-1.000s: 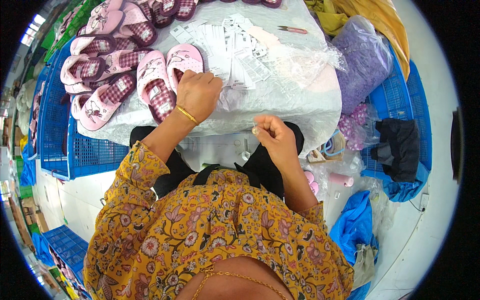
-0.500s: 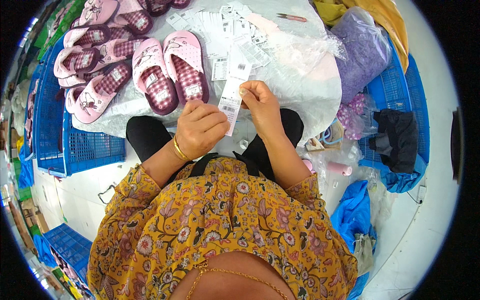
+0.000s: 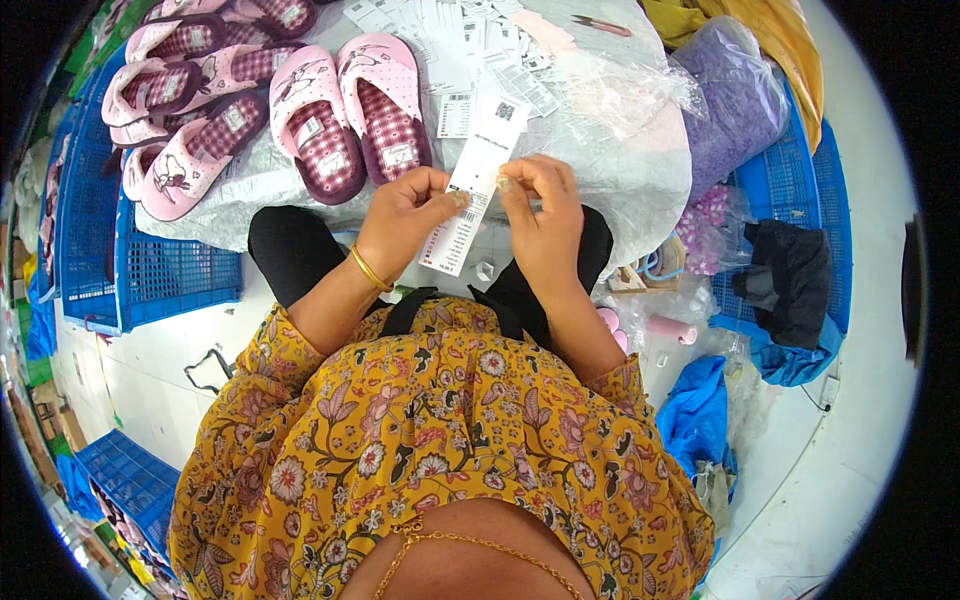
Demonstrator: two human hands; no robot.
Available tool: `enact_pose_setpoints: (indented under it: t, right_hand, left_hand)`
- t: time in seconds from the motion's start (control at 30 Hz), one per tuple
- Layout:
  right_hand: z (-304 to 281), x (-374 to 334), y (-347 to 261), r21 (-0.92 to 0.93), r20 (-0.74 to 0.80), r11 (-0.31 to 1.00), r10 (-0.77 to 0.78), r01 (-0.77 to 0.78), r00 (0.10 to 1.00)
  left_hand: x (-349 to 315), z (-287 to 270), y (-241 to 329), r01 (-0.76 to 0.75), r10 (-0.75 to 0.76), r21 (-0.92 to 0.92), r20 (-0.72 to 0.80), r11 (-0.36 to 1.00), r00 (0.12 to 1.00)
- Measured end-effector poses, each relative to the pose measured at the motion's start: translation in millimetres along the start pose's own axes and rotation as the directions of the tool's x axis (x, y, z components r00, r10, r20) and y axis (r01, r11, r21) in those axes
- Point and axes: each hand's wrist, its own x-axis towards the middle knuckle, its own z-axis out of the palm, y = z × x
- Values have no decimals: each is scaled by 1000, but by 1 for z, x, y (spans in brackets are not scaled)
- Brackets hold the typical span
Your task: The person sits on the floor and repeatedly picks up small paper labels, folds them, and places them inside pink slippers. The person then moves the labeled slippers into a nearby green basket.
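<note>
Over my lap, at the near edge of the covered table, a long white paper label strip printed with black text is held between my two hands. My left hand pinches its left edge with thumb and fingers. On the other edge, my right hand grips the strip between thumb and fingertips. Just beyond my left hand stands a pair of pink slippers with dark red checked insoles, side by side, toes pointing away. More pink slippers are heaped to their left.
Loose labels lie spread across the plastic-covered table, with small thread snips at the far side. A blue crate stands at the left. On the right, a bagged purple bundle rests by another blue crate.
My left hand has shifted its hold, its thumb now lying over the strip, and more of the strip's lower end shows. The view has moved slightly.
</note>
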Motion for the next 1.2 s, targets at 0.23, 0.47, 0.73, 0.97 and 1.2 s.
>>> enact_pose_setpoints:
  t: [0.23,0.47,0.73,0.97,1.2]
  right_hand:
    - [-5,-2,-5,-202,84,900,-377,386,922]
    - [0,-15,1,-49,17,954,-296,296,955]
    - [-4,-17,2,105,14,994,-15,14,1000]
    - [-12,-10,10,223,47,966,127,-134,991]
    - [-20,-12,-8,288,199,863,370,-415,908]
  left_hand:
    - [-4,6,8,-208,198,213,64,955,978]
    - [-4,16,-4,-273,268,146,51,951,962]
    - [9,8,2,-313,316,300,39,901,948]
    - [10,11,0,-209,210,273,26,939,977]
    - [9,17,-3,-281,289,285,13,917,957]
